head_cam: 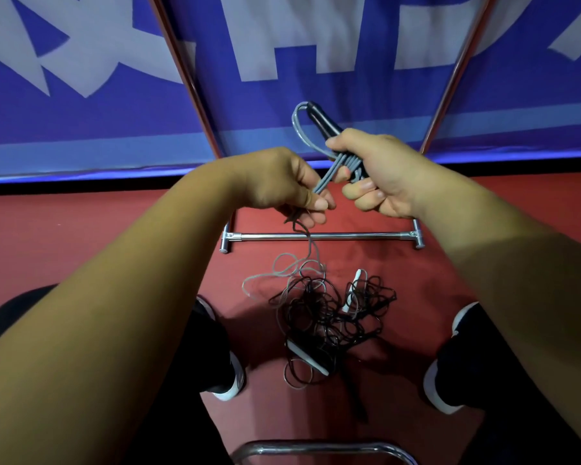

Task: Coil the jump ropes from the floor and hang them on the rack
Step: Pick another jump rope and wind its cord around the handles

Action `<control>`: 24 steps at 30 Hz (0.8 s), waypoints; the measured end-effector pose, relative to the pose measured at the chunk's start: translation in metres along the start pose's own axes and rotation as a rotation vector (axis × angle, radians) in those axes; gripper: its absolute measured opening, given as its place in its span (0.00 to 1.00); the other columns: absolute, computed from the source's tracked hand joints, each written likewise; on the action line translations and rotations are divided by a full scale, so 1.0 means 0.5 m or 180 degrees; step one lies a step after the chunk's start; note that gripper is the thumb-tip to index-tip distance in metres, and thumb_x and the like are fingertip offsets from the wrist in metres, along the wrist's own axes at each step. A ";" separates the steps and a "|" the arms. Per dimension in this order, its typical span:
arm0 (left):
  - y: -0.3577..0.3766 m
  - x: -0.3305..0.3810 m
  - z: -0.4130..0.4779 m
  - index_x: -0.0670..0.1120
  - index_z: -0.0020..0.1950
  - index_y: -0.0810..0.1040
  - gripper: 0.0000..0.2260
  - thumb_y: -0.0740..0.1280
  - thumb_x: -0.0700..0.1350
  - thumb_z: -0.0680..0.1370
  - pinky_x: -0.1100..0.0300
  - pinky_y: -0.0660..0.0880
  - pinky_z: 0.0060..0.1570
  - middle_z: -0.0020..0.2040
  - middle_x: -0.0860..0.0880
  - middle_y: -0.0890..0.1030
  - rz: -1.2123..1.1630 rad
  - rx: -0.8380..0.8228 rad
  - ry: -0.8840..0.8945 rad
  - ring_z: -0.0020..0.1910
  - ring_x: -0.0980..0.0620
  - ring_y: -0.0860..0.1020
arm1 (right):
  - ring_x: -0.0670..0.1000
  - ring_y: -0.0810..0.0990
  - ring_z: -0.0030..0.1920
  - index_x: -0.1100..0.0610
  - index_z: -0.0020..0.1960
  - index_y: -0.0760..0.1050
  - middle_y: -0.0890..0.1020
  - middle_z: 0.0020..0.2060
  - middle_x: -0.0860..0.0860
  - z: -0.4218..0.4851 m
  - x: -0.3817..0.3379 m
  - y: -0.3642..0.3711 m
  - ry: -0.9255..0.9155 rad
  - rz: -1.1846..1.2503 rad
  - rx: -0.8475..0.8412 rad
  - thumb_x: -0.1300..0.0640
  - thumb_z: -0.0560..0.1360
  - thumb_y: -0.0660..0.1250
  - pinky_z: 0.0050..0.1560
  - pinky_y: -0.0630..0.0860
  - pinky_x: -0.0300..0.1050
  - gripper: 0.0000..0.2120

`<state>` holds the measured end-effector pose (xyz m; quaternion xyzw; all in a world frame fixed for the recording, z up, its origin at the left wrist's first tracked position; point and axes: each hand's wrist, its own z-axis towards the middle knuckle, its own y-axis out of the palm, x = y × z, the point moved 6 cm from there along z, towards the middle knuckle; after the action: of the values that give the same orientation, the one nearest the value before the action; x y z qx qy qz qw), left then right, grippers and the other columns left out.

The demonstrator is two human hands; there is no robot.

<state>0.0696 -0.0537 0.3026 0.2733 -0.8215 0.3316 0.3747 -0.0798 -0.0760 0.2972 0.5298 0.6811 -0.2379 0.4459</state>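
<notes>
Bare forearms (114,313), dark trousers (17,310), black shoes (215,347) (white-soled, both feet).

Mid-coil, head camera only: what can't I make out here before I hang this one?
Head view only.
Top of the rack: the uprights leave the top edge, so the hanging bar is unseen.
Loops of the grey rope: count hidden inside the right grip.
The floor tangle: number of ropes unclear, thin strands overlap.
The grey rope's far end: lost in that tangle.

Brightness: pretty dim, colours heavy; the blue banner (81,129) glows most.
Shadows: soft dark patches on the red floor (416,263), right forearm (517,313) half shaded.
Glare: thin highlights along the rack bar (319,235).
Edges: wide-angle stretch, straight lines bend.
</notes>
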 end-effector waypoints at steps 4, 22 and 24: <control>-0.004 -0.011 0.014 0.37 0.57 0.84 0.10 0.72 0.42 0.80 0.50 0.83 0.51 0.47 0.43 0.88 0.0156 0.0123 -0.0158 0.42 0.51 0.86 | 0.45 0.59 0.25 0.53 0.47 0.71 0.76 0.35 0.51 -0.004 -0.003 0.001 0.0034 -0.0170 -0.0030 0.51 0.80 0.68 0.22 0.52 0.34 0.09; -0.029 0.039 0.004 0.38 0.56 0.80 0.09 0.71 0.37 0.77 0.56 0.80 0.51 0.50 0.38 0.83 -0.0470 0.0330 0.1362 0.47 0.49 0.82 | 0.39 0.58 0.17 0.61 0.35 0.77 0.76 0.25 0.50 -0.128 -0.009 0.023 0.1016 -0.1152 -0.1785 0.55 0.81 0.59 0.23 0.43 0.33 0.19; -0.023 0.053 0.010 0.41 0.53 0.82 0.09 0.72 0.31 0.76 0.56 0.78 0.52 0.49 0.39 0.80 -0.0724 0.0231 0.1278 0.46 0.47 0.78 | 0.40 0.57 0.18 0.60 0.35 0.80 0.75 0.25 0.50 -0.124 0.008 0.017 0.1266 -0.1542 -0.1880 0.54 0.82 0.60 0.24 0.43 0.33 0.21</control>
<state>0.0603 -0.0701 0.3254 0.3060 -0.6819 0.3643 0.5556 -0.0938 -0.0219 0.3253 0.2398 0.8973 -0.0238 0.3697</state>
